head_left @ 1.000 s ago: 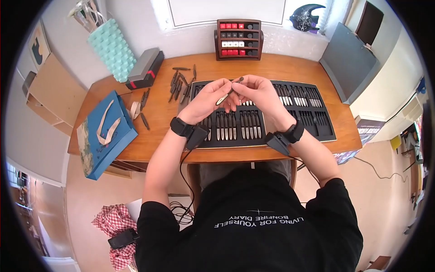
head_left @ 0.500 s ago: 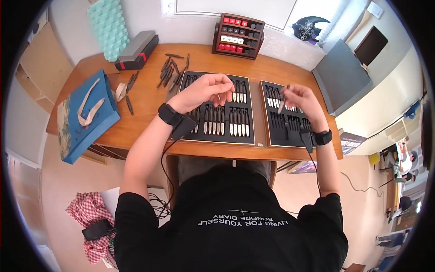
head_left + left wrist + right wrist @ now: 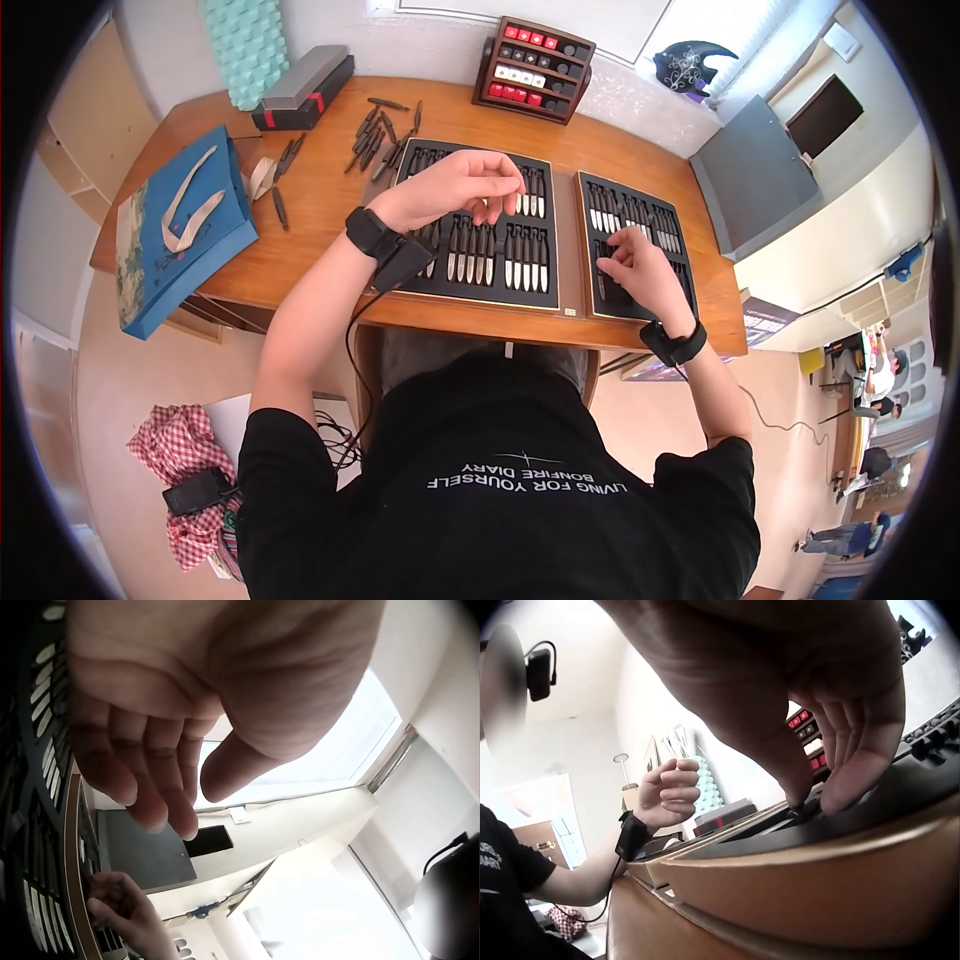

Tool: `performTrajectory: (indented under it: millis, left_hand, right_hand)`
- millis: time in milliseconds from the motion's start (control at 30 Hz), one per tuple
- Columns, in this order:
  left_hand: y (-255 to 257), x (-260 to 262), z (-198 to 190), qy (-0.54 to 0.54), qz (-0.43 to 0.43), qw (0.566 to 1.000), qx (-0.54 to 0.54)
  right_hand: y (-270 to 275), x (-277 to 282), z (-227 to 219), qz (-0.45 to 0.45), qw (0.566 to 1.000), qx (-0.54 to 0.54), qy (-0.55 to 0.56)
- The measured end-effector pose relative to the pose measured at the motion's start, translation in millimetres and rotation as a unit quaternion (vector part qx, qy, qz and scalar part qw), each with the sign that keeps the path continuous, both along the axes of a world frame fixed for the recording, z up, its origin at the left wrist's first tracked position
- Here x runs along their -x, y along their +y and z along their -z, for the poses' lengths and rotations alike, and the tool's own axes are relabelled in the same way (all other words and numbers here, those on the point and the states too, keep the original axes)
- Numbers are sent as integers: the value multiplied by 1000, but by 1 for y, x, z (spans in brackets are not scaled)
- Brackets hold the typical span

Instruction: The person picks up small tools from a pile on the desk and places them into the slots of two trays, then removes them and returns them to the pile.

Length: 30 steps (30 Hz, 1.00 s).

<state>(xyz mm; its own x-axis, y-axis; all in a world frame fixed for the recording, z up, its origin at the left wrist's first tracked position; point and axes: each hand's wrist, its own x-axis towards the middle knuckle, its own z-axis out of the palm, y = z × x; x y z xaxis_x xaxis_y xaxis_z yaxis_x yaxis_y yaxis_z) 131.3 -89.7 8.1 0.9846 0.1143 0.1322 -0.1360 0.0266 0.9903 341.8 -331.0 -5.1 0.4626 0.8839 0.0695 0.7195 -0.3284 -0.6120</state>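
My right hand (image 3: 645,275) is down at the near part of the right-hand case (image 3: 583,235), thumb and forefinger pinching a slim dark tool (image 3: 796,813) at a slot; most of the tool is hidden by the fingers. Above the left-hand case (image 3: 480,297) hovers my left hand (image 3: 455,190), its fingers loosely bent and nothing in them. Both cases have black inserts with rows of slim tools (image 3: 527,258), dark at one end and silver and blade-like at the other.
Several loose dark tools (image 3: 368,140) lie beyond the left case. A blue gift bag (image 3: 190,230) and a grey-and-black box (image 3: 305,95) stand at the left. Behind are a wooden rack of dice (image 3: 535,70) and, to the right, a grey panel (image 3: 755,175).
My right hand parted from the left, carried the tool rightward and lowered it into the right case. My left hand stayed over the left case, its fingers now holding nothing.
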Motion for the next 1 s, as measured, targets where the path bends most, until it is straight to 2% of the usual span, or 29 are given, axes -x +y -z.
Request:
performTrajectory:
  millis: [67,100,233,333,433,500,567,633,667,700,767,800,833,867,900,933,967,1000]
  left_hand:
    - [1,0,1,1,2,1000,1]
    - [1,0,1,-4,7,1000,3]
    - [-1,1,-1,-4,7,1000,-6]
    - [-2,1,-2,4,2,1000,-8]
    - [3,4,-5,3,4,1000,-5]
    - [13,7,-10,-34,-6,999,13]
    - [28,15,-18,-34,-39,998,27]
    - [46,25,-26,-54,-142,988,-18]
    - [58,30,-29,-25,-192,979,-69]
    - [67,34,-31,-21,-190,979,-73]
    - [87,43,-33,76,-256,948,-174]
    - [107,46,-25,147,-281,919,-235]
    - [122,48,-12,149,-281,918,-239]
    - [124,50,-9,188,-300,858,-373]
    - [127,50,-7,222,-313,778,-498]
    - [131,51,-7,317,-290,737,-522]
    - [136,54,9,336,-311,661,-594]
    - [135,52,11,380,-305,645,-588]
  right_hand:
    - [-5,10,-8,-8,997,12,-70]
    - [-9,14,-12,-9,997,11,-70]
    - [-18,22,-12,-131,948,-32,-288]
    - [-15,20,-9,-138,946,-25,-292]
    - [-10,9,-15,-162,955,-8,-250]
    - [-10,2,-17,-160,962,14,-221]
    - [-11,-3,-17,-175,963,1,-205]
    - [-7,-8,-14,-171,965,-2,-197]
    - [-5,-9,-13,-170,964,10,-203]
    - [-4,-10,-13,-169,963,22,-209]
    - [-1,-6,-13,-167,961,15,-218]
    - [1,-5,-11,-161,959,21,-234]
    - [1,-4,-10,-155,955,28,-250]
    - [2,-2,-9,-154,956,24,-247]
    - [2,-1,-9,-149,956,23,-251]
    - [2,0,-10,-142,956,21,-256]
    - [2,-2,-10,-141,956,17,-256]
    - [2,-4,-8,-145,955,30,-256]
